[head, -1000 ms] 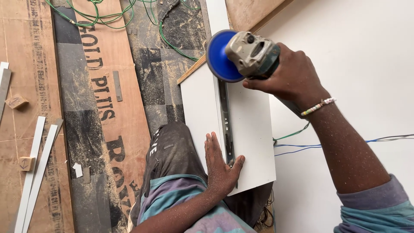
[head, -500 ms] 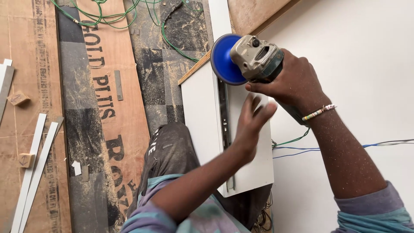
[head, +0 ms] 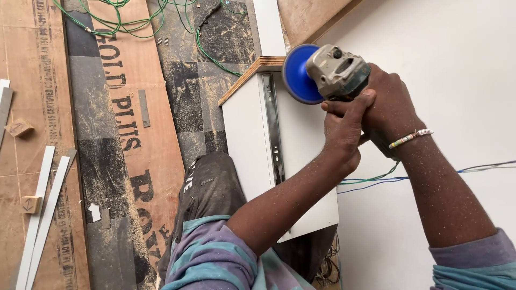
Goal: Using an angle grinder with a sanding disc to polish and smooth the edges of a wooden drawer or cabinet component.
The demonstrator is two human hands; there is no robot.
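A: What's different from a second ago?

B: The left hand (head: 344,129) has left the white cabinet panel (head: 293,161), where it lay flat near the lower middle of the frame. It has come up to the angle grinder (head: 336,72) in the upper middle, so both hands now sit on the tool.

A: And what does that do for the work?

B: I'd judge it gives a steadier two-handed hold on the grinder. Nothing presses on the panel now; it rests beside the person's knee (head: 207,185).

A: How are the hands closed?

B: The right hand (head: 392,99) is wrapped tight round the grinder's body, fingers curled fully over it. The left hand is closed against the rear of the tool just below the right, thumb lying along it. The two hands touch each other.

A: Where is the grinder relative to the panel?

B: Its blue disc (head: 298,72) sits at the upper edge of the panel, right by the bare plywood edge (head: 252,72) and above the metal drawer slide (head: 275,129) running down the panel's face. Whether the disc touches the wood, I cannot tell.

A: Anything else around?

B: Green wire (head: 134,21) loops across the dusty floor at the upper left, white strips (head: 40,215) lie at the lower left, and a white wall (head: 457,53) fills the right.
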